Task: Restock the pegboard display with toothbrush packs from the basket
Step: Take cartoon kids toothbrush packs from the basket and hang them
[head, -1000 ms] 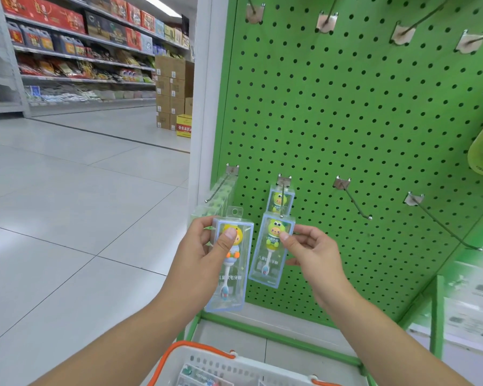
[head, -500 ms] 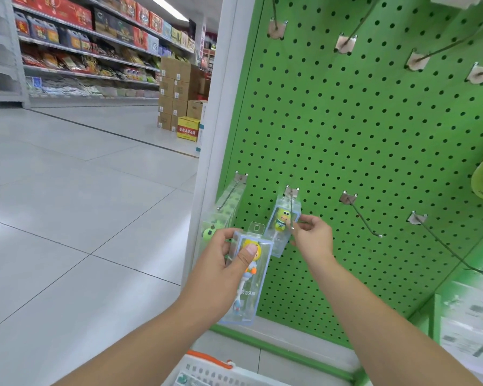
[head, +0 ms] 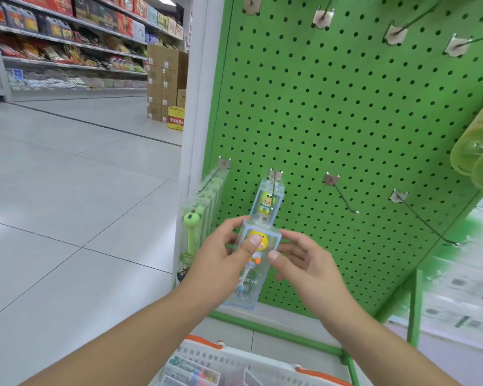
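basket [head: 262, 358]: more packs in there, so plenty left to hang
left hand [head: 221, 263]: fingers and thumb gripping the yellow-duck toothbrush pack [head: 251, 263], not hooked yet
right hand [head: 304, 263]: fingers loose, touching the pack's edge
pegboard [head: 346, 107]: green pack [head: 267, 201] hung, several hooks bare

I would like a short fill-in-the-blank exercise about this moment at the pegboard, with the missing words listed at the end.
1. The pegboard is painted ____.
2. The left hand holds a clear toothbrush pack whose figure is mostly ____.
3. The pack with the green figure already hangs on a ____.
4. The white basket below the hands has handles coloured ____.

Missing words: green; yellow; hook; orange
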